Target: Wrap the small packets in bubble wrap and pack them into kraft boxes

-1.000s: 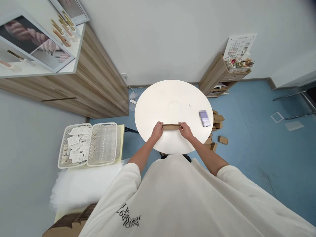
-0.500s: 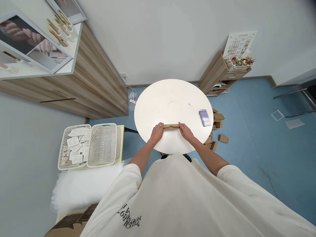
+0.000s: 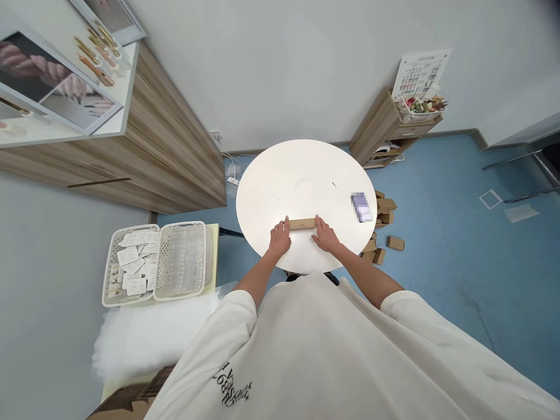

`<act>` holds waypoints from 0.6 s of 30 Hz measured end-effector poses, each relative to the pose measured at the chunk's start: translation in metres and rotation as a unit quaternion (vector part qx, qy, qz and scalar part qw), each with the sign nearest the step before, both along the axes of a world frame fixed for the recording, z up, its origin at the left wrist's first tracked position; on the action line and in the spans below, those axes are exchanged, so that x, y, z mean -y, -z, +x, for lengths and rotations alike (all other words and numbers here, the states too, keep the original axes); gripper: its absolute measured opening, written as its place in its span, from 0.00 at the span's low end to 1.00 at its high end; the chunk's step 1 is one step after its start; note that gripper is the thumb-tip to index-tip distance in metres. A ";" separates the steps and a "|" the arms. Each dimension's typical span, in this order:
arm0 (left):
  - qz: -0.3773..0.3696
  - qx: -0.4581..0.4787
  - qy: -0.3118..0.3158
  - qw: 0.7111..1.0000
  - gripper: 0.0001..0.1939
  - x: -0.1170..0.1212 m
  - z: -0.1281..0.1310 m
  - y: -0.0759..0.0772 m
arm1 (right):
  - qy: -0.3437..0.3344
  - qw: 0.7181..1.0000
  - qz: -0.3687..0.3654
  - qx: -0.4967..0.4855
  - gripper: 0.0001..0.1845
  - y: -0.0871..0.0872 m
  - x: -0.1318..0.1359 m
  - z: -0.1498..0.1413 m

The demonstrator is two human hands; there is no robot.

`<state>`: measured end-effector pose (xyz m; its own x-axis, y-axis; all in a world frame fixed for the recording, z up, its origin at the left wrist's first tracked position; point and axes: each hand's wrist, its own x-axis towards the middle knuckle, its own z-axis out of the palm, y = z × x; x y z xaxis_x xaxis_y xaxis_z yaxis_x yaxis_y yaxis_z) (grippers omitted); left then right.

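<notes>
Head view: you have a long, narrow brown cardboard box (image 3: 302, 224) lying crosswise on the near half of the white oval bench (image 3: 297, 169), between your two hands. Your left hand (image 3: 280, 237) touches the box's left end, index finger stretched along it. Your right hand (image 3: 325, 235) is at the right end, fingers against it, thumb spread toward you. Can't tell whether either hand really grasps the box or just presses its end.

Right part of your bench: a purple-and-white item (image 3: 361, 207), pixelated, details unreadable. A small dark mark (image 3: 334, 185) sits farther in on the top. Beyond the bench's right edge, on the blue floor (image 3: 437, 245), small brown cardboard boxes (image 3: 385, 205) lie in a heap, one (image 3: 395, 243) slightly apart.

To your left, side by side: a white plastic basket (image 3: 107, 268) with white cards inside, and a second white plastic basket (image 3: 204, 251) holding clear pieces, too small to identify. Nearer you, a pile of translucent white sheets (image 3: 153, 329).
</notes>
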<state>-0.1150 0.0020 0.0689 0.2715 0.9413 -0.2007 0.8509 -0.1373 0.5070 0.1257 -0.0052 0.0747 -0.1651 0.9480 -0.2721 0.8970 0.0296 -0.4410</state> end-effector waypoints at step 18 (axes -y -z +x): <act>-0.093 0.075 -0.002 0.993 0.23 0.015 -0.004 0.010 | 0.128 0.987 -0.033 -0.091 0.18 0.005 0.017 0.000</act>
